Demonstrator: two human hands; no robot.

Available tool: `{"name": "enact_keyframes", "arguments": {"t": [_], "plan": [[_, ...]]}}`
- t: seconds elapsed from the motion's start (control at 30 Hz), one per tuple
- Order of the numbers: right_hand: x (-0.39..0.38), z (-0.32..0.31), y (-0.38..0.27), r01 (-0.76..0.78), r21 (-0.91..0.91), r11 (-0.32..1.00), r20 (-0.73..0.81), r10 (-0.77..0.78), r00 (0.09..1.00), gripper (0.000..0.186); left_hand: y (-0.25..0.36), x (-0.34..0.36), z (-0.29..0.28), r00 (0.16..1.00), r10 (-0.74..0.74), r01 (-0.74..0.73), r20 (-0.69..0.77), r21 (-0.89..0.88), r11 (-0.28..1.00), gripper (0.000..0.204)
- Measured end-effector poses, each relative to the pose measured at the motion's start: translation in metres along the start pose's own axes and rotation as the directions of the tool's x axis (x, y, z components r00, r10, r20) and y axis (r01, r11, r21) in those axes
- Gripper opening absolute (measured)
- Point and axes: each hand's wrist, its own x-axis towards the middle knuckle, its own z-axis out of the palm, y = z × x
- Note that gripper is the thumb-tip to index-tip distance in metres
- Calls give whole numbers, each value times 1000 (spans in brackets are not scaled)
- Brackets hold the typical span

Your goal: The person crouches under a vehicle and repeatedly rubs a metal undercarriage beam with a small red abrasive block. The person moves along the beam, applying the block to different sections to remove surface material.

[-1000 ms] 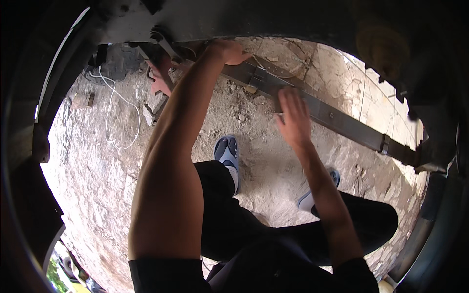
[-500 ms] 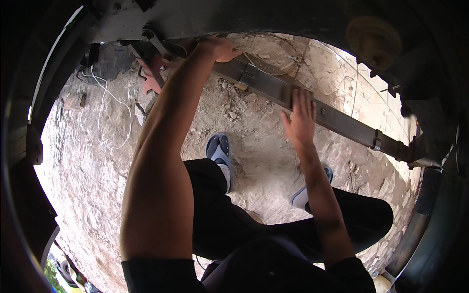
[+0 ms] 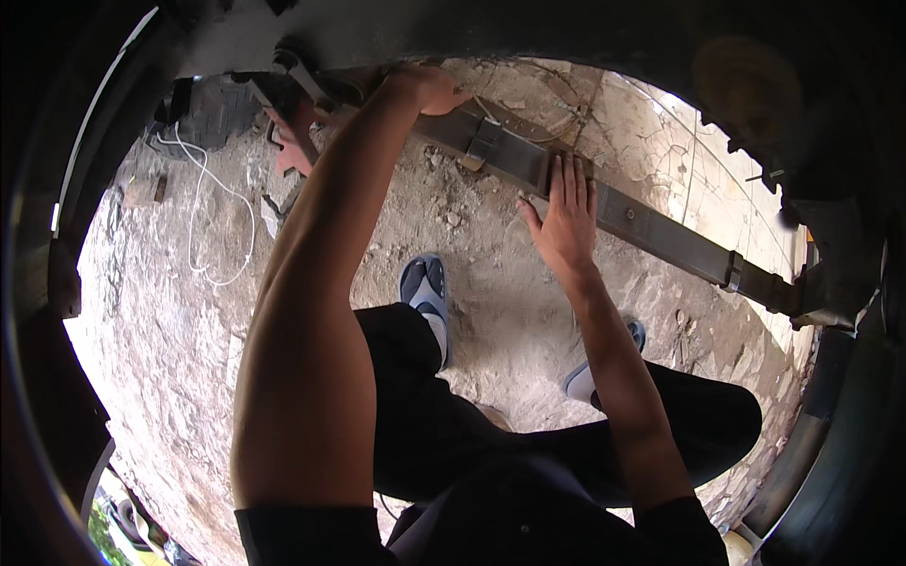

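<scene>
My left hand [image 3: 429,91] reaches up to the upper left end of a long dark steel bar [image 3: 661,236], just below the dark frame overhead; its thumb sticks out, its other fingers are mostly hidden, and what it holds is unclear. My right hand [image 3: 566,212] lies open on the bar, fingers stretched out across its face. A clamp-like fitting [image 3: 481,143] wraps the bar between my hands. A red metal part [image 3: 295,143] hangs left of my left forearm.
Dark metal structure [image 3: 453,28] arches overhead and down both sides. A tire [image 3: 212,113], a looped white cord [image 3: 222,283] and rubble [image 3: 444,198] lie on rough ground [image 3: 170,358]. My two feet, in sandals [image 3: 420,288], stand below the bar.
My right hand has moved up onto the bar and now rests with fingertips higher on it. My left hand stays near the bar's upper end. The view has shifted slightly.
</scene>
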Motion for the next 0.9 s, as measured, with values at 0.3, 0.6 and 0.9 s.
{"name": "enact_keyframes", "arguments": {"t": [0.3, 0.6, 0.9], "plan": [[27, 6, -53, 99, 100, 990, 99, -109, 989, 91, -2, -1, 0, 1000, 4, -4, -27, 11, 1000, 59], [16, 11, -42, 33, 143, 989, 34, -38, 999, 92, -7, -1, 7, 992, 55, -56, -112, -6, 998, 58], [10, 5, -12, -10, 63, 998, 3, 10, 1000, 83, -3, 1, 5, 996, 44, -44, -83, -2, 999, 59]]}}
